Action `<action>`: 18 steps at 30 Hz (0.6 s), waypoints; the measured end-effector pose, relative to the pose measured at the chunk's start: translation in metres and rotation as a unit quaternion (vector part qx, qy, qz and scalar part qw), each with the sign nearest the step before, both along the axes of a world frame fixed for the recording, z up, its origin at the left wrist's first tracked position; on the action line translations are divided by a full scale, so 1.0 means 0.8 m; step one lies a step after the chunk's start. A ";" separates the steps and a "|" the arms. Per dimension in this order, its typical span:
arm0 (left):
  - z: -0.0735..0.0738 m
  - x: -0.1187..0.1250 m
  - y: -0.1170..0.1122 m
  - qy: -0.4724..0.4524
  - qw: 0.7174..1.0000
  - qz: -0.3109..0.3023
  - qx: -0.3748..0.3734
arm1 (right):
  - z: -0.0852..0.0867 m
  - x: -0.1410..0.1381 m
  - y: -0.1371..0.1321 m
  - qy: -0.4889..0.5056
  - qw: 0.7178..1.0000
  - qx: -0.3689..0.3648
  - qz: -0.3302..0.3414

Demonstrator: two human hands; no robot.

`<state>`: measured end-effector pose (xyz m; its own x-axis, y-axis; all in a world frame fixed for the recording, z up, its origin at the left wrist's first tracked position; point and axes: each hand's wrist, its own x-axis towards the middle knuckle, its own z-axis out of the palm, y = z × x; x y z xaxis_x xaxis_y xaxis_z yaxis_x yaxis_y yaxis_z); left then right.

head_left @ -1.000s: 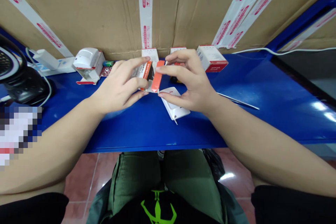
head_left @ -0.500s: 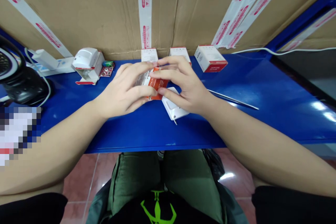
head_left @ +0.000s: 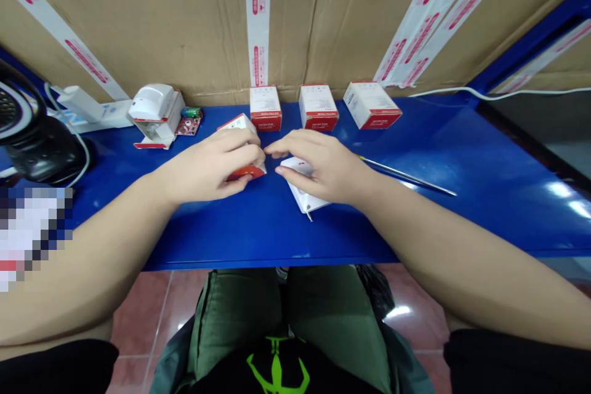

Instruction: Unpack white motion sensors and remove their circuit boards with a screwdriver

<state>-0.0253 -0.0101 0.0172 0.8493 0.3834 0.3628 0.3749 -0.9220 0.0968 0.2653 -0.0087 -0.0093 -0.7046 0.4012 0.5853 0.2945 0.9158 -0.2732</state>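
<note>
A black top (head_left: 277, 370) with short sleeves is worn, and a lime-green emblem (head_left: 277, 364) is printed on it, though this is poorly seen. Olive-green trousers (head_left: 240, 320) are worn, perhaps with dark grey-green cloth (head_left: 172, 351) alongside. The left hand (head_left: 207, 166) and right hand (head_left: 325, 172) are bare.

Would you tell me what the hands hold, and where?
The left hand grips a white-and-red carton across its middle; the right hand only rests on a white plastic device.

A tilted white-and-red box (head_left: 237, 125) sits just beside a flat white plastic device (head_left: 307, 197).
</note>
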 end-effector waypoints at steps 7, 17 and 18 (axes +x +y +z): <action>-0.009 -0.034 0.035 0.039 0.995 0.088 -0.013 | 0.012 0.024 0.015 -0.047 0.996 -0.041 -0.068; -0.026 -0.066 0.078 0.037 0.979 0.198 -0.002 | 0.027 0.030 0.009 -0.092 0.979 -0.120 -0.134; -0.028 -0.067 0.081 0.039 0.977 0.209 0.006 | 0.028 0.032 0.009 -0.096 0.978 -0.127 -0.138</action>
